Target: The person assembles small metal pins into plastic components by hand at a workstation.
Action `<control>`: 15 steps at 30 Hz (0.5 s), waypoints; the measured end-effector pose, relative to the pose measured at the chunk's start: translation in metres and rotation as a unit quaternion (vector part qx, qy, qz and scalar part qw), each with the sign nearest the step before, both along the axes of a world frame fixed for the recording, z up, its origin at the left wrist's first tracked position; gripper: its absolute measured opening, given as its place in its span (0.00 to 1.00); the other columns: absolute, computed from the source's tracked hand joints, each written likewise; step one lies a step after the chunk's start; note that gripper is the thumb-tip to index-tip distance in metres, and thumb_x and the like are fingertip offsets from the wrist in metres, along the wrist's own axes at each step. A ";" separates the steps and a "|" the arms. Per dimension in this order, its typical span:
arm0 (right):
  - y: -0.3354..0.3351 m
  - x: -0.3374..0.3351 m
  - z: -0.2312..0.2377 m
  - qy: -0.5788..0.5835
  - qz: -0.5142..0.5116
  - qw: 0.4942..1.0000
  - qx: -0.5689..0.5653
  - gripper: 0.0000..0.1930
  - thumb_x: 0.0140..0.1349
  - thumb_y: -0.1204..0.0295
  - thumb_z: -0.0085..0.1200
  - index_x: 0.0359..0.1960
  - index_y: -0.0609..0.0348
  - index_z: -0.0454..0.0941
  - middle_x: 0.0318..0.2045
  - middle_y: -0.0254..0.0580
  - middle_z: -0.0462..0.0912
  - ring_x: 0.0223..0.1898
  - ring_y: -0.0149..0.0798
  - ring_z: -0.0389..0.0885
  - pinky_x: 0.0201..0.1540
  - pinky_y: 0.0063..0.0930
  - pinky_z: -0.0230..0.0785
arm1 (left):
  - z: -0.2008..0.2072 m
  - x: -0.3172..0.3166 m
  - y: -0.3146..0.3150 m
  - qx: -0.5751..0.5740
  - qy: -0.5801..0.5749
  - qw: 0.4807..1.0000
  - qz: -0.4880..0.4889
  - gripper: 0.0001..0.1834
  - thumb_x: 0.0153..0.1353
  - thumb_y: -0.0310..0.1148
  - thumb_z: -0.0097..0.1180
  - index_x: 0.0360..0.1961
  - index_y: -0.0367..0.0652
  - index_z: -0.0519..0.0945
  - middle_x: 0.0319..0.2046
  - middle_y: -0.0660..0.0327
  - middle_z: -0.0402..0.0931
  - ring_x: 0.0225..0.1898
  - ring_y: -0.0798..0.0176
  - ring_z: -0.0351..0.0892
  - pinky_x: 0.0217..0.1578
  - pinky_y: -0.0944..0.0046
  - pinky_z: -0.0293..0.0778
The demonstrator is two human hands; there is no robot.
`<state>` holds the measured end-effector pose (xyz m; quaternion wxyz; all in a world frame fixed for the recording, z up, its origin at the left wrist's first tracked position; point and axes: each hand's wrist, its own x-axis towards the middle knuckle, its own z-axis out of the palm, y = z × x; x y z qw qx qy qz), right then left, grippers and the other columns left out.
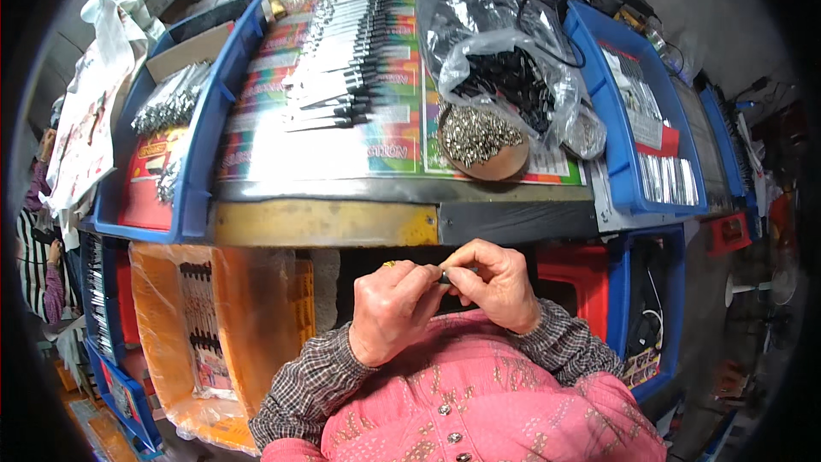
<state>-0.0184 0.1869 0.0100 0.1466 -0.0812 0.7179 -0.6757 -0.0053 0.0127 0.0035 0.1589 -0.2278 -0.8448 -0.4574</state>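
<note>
My left hand (392,305) and my right hand (499,282) meet just below the table's front edge, over my lap. Both have their fingers pinched together around a small dark piece (444,276). Only a bit of it shows between the fingertips, so its kind cannot be made out. On the table beyond lies a long row of slim pen-like sticks (335,60), silver-white with black ends. To the right of the row stands a round dish (496,170) heaped with small shiny metal parts (479,134). Behind it an open clear plastic bag (560,90) holds black parts (505,85).
Blue bins stand at the left (192,214) and right (629,180) of the table, holding silvery pieces. An orange crate (248,325) lined with plastic, containing black-ended sticks, sits below at left. A blue bin (676,308) is below at right. Another person's striped clothing (34,265) shows far left.
</note>
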 end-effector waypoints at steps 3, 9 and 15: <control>0.001 -0.007 0.010 0.102 -0.014 0.994 0.038 0.09 0.58 0.79 0.58 0.42 0.64 0.77 0.26 0.32 0.79 0.24 0.20 0.76 0.26 0.16 0.69 | 0.010 -0.011 -0.008 -0.027 0.022 0.999 -0.002 0.12 0.44 0.23 0.66 0.31 0.40 0.78 0.20 0.59 0.73 0.21 0.57 0.75 0.22 0.60 0.70; 0.014 -0.033 0.022 0.336 -0.069 0.928 0.145 0.14 0.54 0.81 0.61 0.43 0.63 0.77 0.24 0.38 0.78 0.22 0.31 0.79 0.26 0.23 0.71 | 0.030 -0.054 -0.044 -0.108 0.052 0.991 0.051 0.08 0.48 0.20 0.63 0.30 0.38 0.78 0.22 0.56 0.75 0.20 0.58 0.75 0.21 0.64 0.70; 0.025 -0.049 0.008 0.384 -0.125 0.894 0.194 0.08 0.52 0.83 0.60 0.34 0.61 0.78 0.23 0.43 0.79 0.24 0.43 0.81 0.27 0.30 0.71 | 0.040 -0.119 -0.075 -0.155 0.071 0.979 0.114 0.10 0.48 0.23 0.65 0.32 0.40 0.78 0.17 0.56 0.71 0.17 0.61 0.71 0.20 0.63 0.66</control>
